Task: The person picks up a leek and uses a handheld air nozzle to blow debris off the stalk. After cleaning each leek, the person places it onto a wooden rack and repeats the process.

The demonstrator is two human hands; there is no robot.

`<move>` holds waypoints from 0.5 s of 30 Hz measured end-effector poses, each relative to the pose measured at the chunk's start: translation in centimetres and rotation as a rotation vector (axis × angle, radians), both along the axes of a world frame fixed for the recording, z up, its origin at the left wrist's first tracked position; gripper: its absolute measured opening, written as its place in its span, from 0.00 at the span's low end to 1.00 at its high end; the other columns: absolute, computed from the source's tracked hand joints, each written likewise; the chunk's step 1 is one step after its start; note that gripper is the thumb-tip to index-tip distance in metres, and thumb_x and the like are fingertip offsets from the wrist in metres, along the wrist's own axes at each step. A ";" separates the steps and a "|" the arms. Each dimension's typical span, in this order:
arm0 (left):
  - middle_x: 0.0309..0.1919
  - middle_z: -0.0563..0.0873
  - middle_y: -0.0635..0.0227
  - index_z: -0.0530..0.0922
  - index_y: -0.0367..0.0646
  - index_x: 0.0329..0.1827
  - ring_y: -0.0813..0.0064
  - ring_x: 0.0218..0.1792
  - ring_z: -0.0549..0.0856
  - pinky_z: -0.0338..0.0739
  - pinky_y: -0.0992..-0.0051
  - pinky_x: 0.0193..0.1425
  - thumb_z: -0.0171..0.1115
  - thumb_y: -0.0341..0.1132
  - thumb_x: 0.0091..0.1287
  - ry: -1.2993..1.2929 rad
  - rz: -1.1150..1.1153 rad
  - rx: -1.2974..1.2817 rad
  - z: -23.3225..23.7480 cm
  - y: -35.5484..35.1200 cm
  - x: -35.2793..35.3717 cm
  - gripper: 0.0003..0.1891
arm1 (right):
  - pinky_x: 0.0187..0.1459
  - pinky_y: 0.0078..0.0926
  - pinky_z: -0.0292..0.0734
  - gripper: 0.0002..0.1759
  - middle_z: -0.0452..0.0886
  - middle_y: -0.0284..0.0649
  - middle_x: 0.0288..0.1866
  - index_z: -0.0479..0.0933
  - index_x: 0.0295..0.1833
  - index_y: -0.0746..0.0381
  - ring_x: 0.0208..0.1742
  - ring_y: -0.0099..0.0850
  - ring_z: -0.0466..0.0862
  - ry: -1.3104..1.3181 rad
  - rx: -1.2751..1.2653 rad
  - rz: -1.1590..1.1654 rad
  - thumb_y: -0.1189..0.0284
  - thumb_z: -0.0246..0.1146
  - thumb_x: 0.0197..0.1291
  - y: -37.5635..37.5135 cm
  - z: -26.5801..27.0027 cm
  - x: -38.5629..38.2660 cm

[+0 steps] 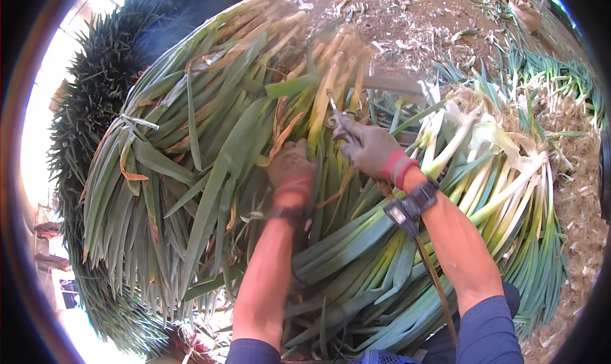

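Observation:
My left hand (pixel 291 168), in a dirty work glove with a red cuff, is closed around the leaves of a green onion bunch. Yellowish, soil-stained stalks (pixel 323 103) of that bunch point away from me, their far ends blurred. Just to the right, my right hand (pixel 372 150), gloved alike, grips a slim metal nozzle (pixel 333 107) whose tip is close to these stalks. From below the right wrist a brown hose (pixel 434 289) runs down towards my lap. Part of the nozzle's body is hidden by the fingers.
A large heap of unpeeled green onions (pixel 191 154) lies to the left, with a white tie (pixel 139 122) on it. Paler stripped green onions (pixel 509 185) are piled at right. Peelings litter the soil floor (pixel 414 14). A dark stack of leaves (pixel 102 90) rises behind the heap.

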State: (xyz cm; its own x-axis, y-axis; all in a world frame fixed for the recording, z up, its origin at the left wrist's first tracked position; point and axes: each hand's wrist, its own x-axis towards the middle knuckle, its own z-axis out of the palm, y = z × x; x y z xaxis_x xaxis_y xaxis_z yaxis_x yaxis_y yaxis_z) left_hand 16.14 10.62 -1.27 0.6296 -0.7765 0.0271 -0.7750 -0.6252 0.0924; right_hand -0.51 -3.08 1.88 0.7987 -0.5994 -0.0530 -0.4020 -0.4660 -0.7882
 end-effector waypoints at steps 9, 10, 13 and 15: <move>0.56 0.92 0.53 0.91 0.45 0.54 0.49 0.56 0.92 0.85 0.55 0.60 0.68 0.51 0.66 0.267 0.095 0.173 2.5 -1.2 0.0 0.22 | 0.63 0.41 0.82 0.39 0.90 0.47 0.62 0.67 0.86 0.42 0.59 0.52 0.89 0.018 -0.006 -0.099 0.57 0.65 0.71 -2.7 0.6 0.4; 0.57 0.92 0.52 0.91 0.45 0.55 0.49 0.56 0.91 0.85 0.56 0.61 0.68 0.52 0.66 0.281 0.092 0.209 2.8 -1.3 -0.2 0.23 | 0.62 0.36 0.82 0.38 0.90 0.44 0.63 0.68 0.86 0.42 0.60 0.48 0.90 0.030 0.026 -0.086 0.58 0.67 0.71 -1.6 0.6 -0.8; 0.59 0.91 0.50 0.90 0.44 0.61 0.50 0.58 0.91 0.85 0.56 0.62 0.70 0.51 0.64 0.307 0.095 0.255 2.6 -0.1 -0.4 0.27 | 0.61 0.46 0.81 0.40 0.90 0.53 0.57 0.64 0.87 0.42 0.56 0.56 0.89 0.026 0.097 0.013 0.56 0.65 0.71 2.4 1.0 -5.5; 0.60 0.91 0.49 0.89 0.43 0.62 0.48 0.59 0.91 0.85 0.55 0.63 0.70 0.49 0.64 0.351 0.114 0.157 2.9 1.0 -1.0 0.27 | 0.60 0.47 0.81 0.40 0.90 0.54 0.56 0.65 0.87 0.42 0.55 0.57 0.89 0.041 0.110 0.043 0.56 0.65 0.71 4.9 0.7 -8.1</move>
State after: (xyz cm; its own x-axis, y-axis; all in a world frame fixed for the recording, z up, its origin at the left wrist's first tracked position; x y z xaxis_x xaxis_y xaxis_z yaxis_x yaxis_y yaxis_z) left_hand 15.16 11.62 1.65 0.6616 -0.6789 -0.3183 -0.6383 -0.7327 0.2359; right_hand -8.57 1.78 2.58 0.8191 -0.5537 -0.1501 -0.4169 -0.3946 -0.8188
